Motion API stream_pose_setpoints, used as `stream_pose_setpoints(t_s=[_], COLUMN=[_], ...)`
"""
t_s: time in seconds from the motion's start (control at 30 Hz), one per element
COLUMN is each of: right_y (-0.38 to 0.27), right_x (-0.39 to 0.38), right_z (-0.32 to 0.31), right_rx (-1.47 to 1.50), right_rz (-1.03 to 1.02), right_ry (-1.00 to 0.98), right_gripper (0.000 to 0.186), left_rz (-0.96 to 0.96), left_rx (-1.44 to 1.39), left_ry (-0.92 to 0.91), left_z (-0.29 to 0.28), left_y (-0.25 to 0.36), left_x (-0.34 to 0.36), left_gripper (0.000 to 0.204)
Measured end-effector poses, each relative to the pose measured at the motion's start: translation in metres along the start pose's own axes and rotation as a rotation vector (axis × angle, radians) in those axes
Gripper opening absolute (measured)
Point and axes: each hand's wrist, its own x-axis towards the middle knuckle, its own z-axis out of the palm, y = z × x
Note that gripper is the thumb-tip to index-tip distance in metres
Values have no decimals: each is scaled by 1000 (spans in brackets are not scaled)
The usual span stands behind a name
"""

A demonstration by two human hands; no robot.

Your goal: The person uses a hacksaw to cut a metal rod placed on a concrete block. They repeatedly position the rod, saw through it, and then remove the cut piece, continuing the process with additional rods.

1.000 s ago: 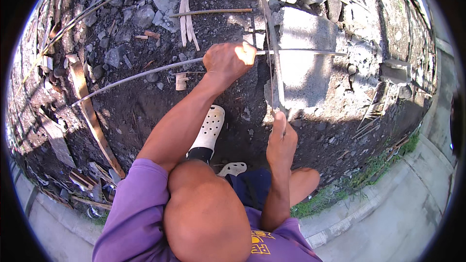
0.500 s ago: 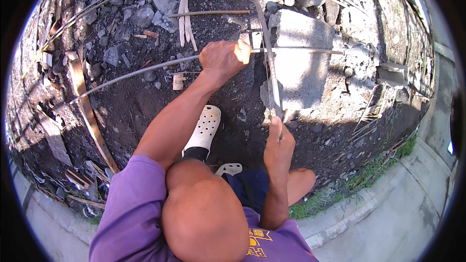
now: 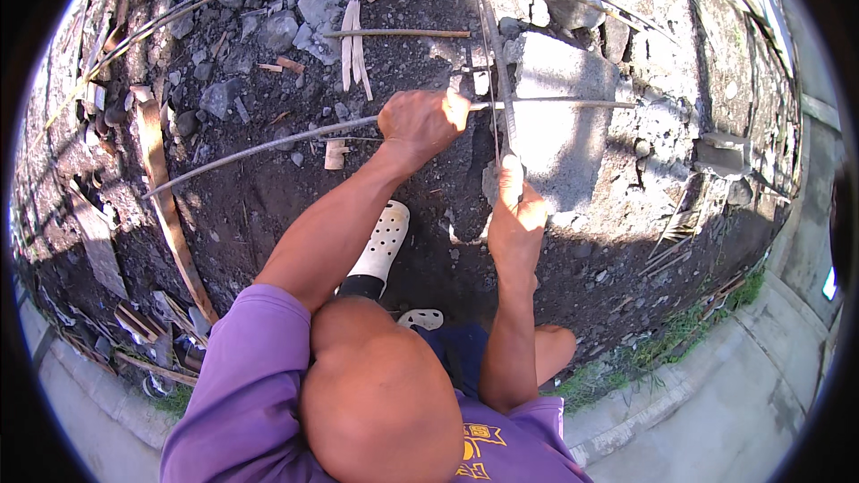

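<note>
Left hand (image 3: 422, 121): fingers clenched round thin rod (image 3: 259, 148), mid-scene. Right hand (image 3: 516, 224): fingers wrapped on near end of slim saw (image 3: 504, 85), which crosses rod. Rod's right tip by slab's (image 3: 564, 139) right edge. Dark soil (image 3: 259, 228) stretches near-left, below rod.

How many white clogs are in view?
2. One white clog shows below the left hand in the picture; a second clog sits lower and slightly right, only partly visible. Any others could be hidden beneath the body.
</note>
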Motion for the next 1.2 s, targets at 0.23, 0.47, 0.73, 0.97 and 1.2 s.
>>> stream_pose_setpoints(t_s=[0.23, 0.47, 0.73, 0.97, 1.2], right_y=[61, 60, 61, 57, 72], right_x=[-49, -49, -45, -73, -76], right_z=[-35, -31, -47, -38, -18], right_rx=[-130, 24, 140, 219, 138], right_rz=[54, 80, 128, 178, 142], right_ry=[-123, -150, -240, -159, -93], right_gripper=[65, 62, 58, 65, 61], left_rz=[180, 199, -63, 201, 162], left_rx=[-60, -45, -147, -45, -120], left_ry=[131, 46, -394, -158, 1], left_z=[13, -10, -26, -20, -7], left_y=[-8, -2, 14, 7, 10], left_x=[-5, -8, 17, 6, 1], left_gripper=[26, 16, 35, 51, 47])
